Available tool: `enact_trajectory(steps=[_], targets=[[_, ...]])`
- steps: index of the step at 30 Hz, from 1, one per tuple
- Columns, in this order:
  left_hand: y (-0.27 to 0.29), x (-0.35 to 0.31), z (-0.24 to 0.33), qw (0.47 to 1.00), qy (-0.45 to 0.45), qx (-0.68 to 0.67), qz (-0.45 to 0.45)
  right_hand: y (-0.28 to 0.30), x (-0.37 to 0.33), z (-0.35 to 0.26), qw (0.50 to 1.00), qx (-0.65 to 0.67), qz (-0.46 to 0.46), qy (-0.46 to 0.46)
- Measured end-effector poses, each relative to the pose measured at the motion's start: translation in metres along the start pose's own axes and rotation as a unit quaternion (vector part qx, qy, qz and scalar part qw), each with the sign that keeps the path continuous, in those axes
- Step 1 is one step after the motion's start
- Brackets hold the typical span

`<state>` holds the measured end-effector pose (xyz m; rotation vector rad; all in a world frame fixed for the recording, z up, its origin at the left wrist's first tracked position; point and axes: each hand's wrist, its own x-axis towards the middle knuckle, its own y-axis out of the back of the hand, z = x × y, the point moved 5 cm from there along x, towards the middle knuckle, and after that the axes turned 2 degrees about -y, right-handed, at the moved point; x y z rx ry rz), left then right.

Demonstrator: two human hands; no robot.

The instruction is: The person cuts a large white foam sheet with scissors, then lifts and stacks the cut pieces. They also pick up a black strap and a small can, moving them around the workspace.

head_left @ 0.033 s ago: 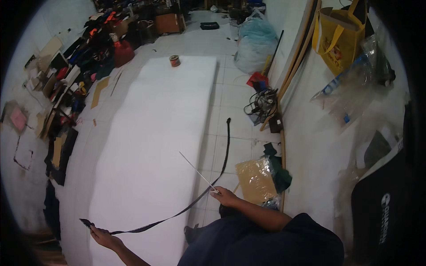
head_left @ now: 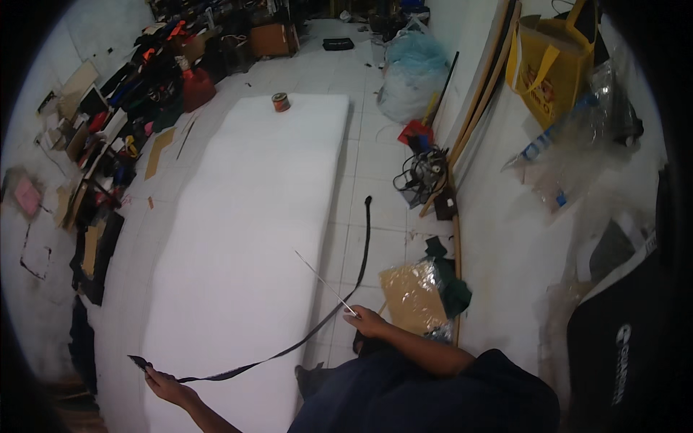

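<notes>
My left hand (head_left: 168, 388) is closed on one end of a long black strap (head_left: 309, 336) at the lower left. From there the strap curves to the right across a large white foam slab (head_left: 245, 209) and ends on the tiled floor beyond its right edge. In my right hand (head_left: 369, 322), near the slab's right edge, is a thin straight metal rod (head_left: 320, 278), pointing up and left over the foam and the strap. Which kind of tool the rod belongs to is hidden by the fingers. A small round tin (head_left: 280, 102) stands at the slab's far end.
Piled clutter (head_left: 108, 144) lines the left wall. On the right floor lie a plastic-wrapped brown sheet (head_left: 413, 294), dark green cloth (head_left: 452, 298), tangled cables (head_left: 426, 173) and a red dustpan (head_left: 415, 133). A yellow bag (head_left: 541, 79) hangs on the right wall beside clear plastic.
The whole view has shifted slightly. Both hands keep their hold on the strap and the rod.
</notes>
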<state>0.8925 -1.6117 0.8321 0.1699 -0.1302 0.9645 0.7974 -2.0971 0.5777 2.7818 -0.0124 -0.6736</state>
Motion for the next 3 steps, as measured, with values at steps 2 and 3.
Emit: enact_trajectory(steps=[2, 3], targets=[[-0.043, 0.002, -0.017, 0.998, -0.026, 0.053, -0.038, 0.048, 0.015, 0.016, 0.999, 0.002, 0.016, -0.048], [-0.06, 0.011, -0.042, 0.995, -0.067, 0.034, -0.065, 0.069, 0.016, 0.013, 0.995, 0.017, -0.001, -0.095]])
